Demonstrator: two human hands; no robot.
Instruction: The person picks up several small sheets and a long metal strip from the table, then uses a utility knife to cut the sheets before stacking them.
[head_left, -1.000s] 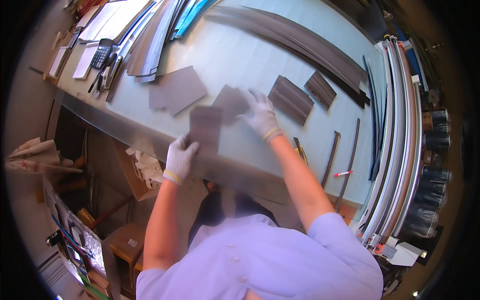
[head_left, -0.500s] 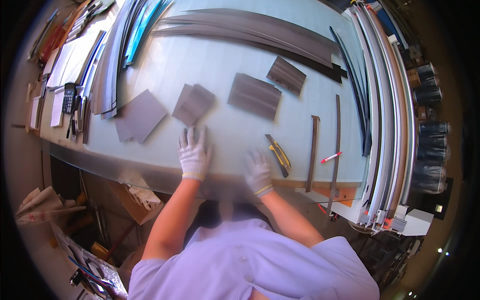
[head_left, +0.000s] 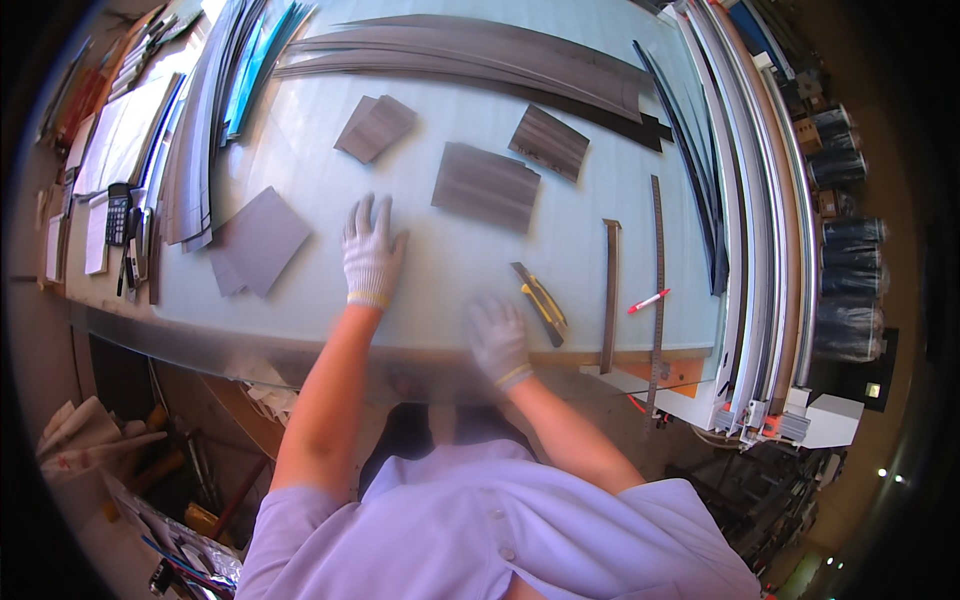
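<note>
A long pale desk (head_left: 300, 150) fills most of the view, running from the near edge to the far edge. Along its right side lie long curved metal and white profiles (head_left: 760, 200), reaching from far to near. Across the far part of the desk lie long dark curved strips (head_left: 480, 60), and at the far left a bundle of grey and blue strips (head_left: 215, 110) fans out.

Four lots of dark grey rectangular sheets lie on the desk: one stack at the left (head_left: 262, 240), a smaller pair at the far middle (head_left: 376, 127), a broad sheet (head_left: 486, 186) right of centre, and a smaller one (head_left: 549, 142) beyond it to the right. To the right, a long steel ruler (head_left: 657, 290) and a shorter dark flat bar (head_left: 610, 295) lie side by side, apart, pointing near to far.

The left hand (head_left: 372, 255), in a white knit glove, lies flat on the bare desk with its fingers spread, between the left stack and the broad sheet, holding nothing. The right hand (head_left: 497, 335), also gloved and blurred, rests palm down near the desk's near edge with fingers loosely extended; it grips nothing that I can make out. Just right of it lies a yellow and black utility knife (head_left: 540, 303), close but not touching. A red and white pen (head_left: 648, 301) lies between the bar and the ruler. A calculator (head_left: 118, 213) sits at the far left.
</note>
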